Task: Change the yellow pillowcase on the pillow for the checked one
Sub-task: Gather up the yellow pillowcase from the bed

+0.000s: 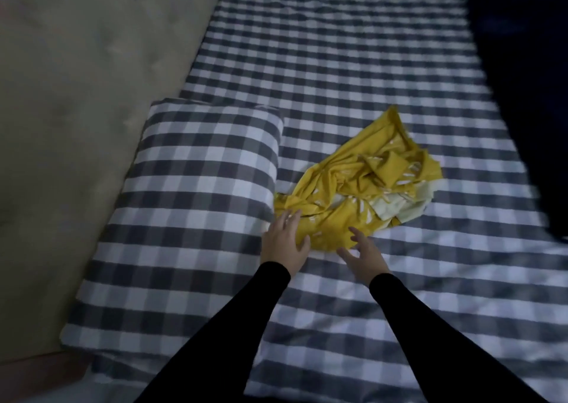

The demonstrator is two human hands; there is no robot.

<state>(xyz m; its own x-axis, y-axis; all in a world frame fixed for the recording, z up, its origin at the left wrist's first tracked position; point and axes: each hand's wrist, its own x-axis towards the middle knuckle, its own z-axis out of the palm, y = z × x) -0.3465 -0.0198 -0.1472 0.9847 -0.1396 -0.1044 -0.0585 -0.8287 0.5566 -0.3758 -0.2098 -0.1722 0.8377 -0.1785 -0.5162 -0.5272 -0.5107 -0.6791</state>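
Note:
The pillow lies at the left of the bed in a grey-and-white checked pillowcase, against the headboard. The yellow pillowcase lies crumpled on the bed just right of the pillow, with pale inner fabric showing. My left hand rests flat with spread fingers on the near left edge of the yellow pillowcase, beside the pillow. My right hand hovers with fingers apart at the near edge of the yellow cloth, holding nothing. Both arms wear black sleeves.
A checked sheet covers the bed. A beige padded headboard runs along the left. A dark navy blanket or cloth lies along the right side of the bed.

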